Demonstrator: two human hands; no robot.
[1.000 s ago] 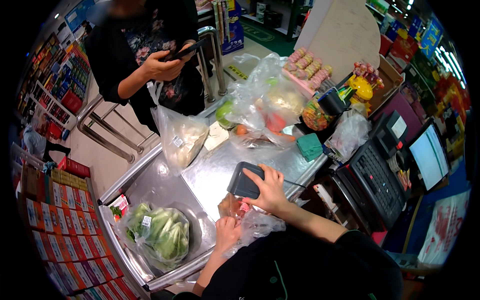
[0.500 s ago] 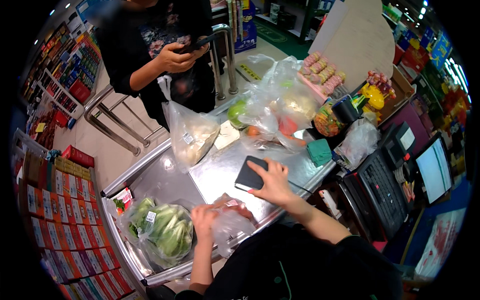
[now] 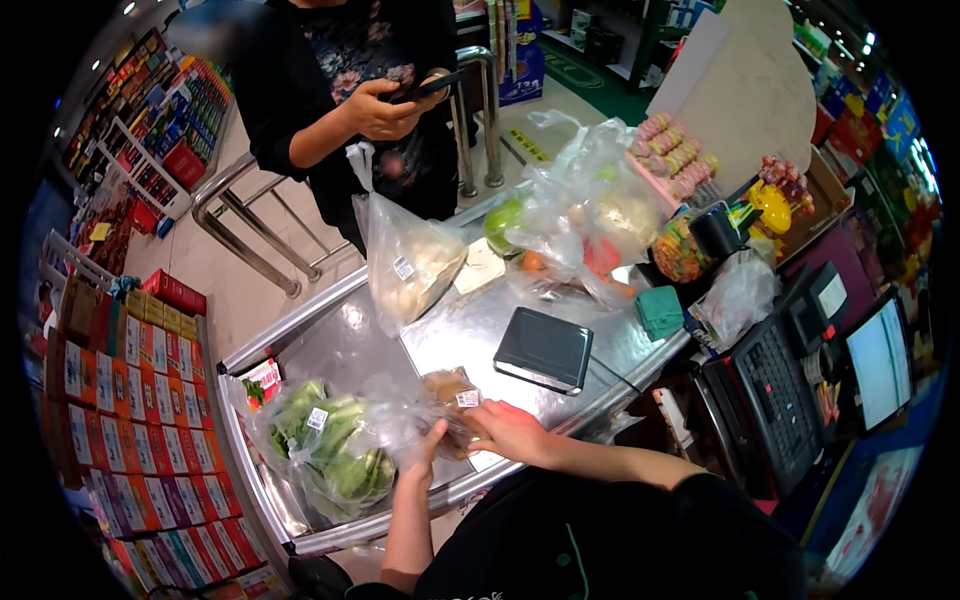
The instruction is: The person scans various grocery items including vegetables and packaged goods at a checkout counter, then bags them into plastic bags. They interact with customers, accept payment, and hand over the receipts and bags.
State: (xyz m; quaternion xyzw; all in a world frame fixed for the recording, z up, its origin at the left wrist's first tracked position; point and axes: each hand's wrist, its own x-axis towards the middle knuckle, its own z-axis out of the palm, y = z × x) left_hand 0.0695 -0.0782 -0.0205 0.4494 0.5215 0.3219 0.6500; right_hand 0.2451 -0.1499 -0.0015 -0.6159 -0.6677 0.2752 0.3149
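A small clear plastic bag with brown contents and a white label (image 3: 452, 392) lies at the near side of the metal counter. My left hand (image 3: 424, 458) grips its loose plastic on the left, fingers closed. Against its right side is my right hand (image 3: 512, 434), with curled fingers holding the bag; part of the contents is hidden behind them. Beyond my right hand, a square black corded scanner (image 3: 543, 350) rests on the counter. Left of my left hand is a clear bag of leafy green vegetables (image 3: 345, 455), also labelled.
A tied bag of pale food (image 3: 410, 265) stands at the counter's far side, near bagged produce (image 3: 590, 215). A green cloth (image 3: 660, 312), laptop (image 3: 765, 390) and screen (image 3: 880, 350) are at right. Across the counter, a person holds a phone (image 3: 435, 85) beside metal rails (image 3: 235, 230).
My right hand has let go of the scanner, which now lies on the counter, and has moved down onto the small bag. The whole view has shifted slightly.
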